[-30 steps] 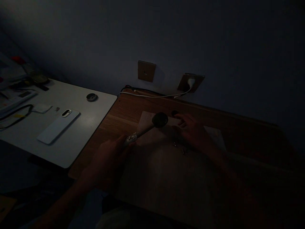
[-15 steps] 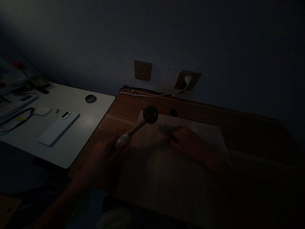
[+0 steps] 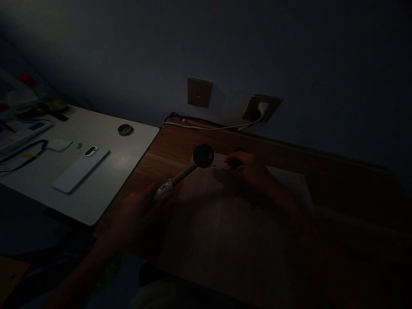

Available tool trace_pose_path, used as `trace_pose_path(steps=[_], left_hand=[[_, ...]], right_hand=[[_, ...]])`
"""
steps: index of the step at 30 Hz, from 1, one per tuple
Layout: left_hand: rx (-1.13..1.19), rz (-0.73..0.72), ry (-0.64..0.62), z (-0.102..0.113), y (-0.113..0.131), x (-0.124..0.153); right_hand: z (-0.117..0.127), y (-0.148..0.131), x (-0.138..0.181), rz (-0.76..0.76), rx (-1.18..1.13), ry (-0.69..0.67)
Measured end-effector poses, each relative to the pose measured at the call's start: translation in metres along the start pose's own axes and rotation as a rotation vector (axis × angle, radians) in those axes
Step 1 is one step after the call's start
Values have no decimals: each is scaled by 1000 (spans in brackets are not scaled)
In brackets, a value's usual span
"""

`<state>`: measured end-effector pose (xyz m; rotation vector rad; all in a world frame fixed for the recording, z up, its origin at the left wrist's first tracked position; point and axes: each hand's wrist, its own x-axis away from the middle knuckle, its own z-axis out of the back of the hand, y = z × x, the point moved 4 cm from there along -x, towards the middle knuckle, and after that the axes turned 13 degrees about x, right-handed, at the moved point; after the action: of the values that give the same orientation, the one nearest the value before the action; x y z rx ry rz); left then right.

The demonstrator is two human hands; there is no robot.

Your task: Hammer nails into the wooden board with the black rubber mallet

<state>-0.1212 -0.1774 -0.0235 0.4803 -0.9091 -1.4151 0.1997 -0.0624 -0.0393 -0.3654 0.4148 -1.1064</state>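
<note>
The scene is very dark. My left hand (image 3: 141, 219) is closed round the pale handle of a mallet (image 3: 185, 171) whose round dark head hangs over the far left corner of a light wooden board (image 3: 219, 231). My right hand (image 3: 249, 169) rests on the board's far edge just right of the mallet head, fingers pinched at something small that I cannot make out. A few small metal bits (image 3: 246, 201) lie on the board near that wrist. The board lies on a brown wooden table (image 3: 154, 165).
A white table (image 3: 106, 176) stands at the left with a white phone (image 3: 80, 169), a small round dark object (image 3: 125, 128), cables and clutter. On the wall behind are a switch plate (image 3: 199, 92) and a socket (image 3: 262, 108) with a white cable plugged in.
My right hand moved from the board's middle back to its far edge near the mallet head. The mallet head has stayed at the board's far left corner after shifting left.
</note>
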Motion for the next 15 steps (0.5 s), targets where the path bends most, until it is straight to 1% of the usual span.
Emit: trace_pose_path(steps=[3,9,13,15], left_hand=[[6,9,-8,1,-4,1],[24,9,-9,1,-8,0],[49,-1,-13,-1,-7,0],[75,-8,-8,-2,-5,0]], right_hand=[[-10,-4,-3,58,75,-51],[-16,-13,-3,108,185,-79],[-20,-14,-1,158,240,-59],[-21,-13,0,154,258,-38]])
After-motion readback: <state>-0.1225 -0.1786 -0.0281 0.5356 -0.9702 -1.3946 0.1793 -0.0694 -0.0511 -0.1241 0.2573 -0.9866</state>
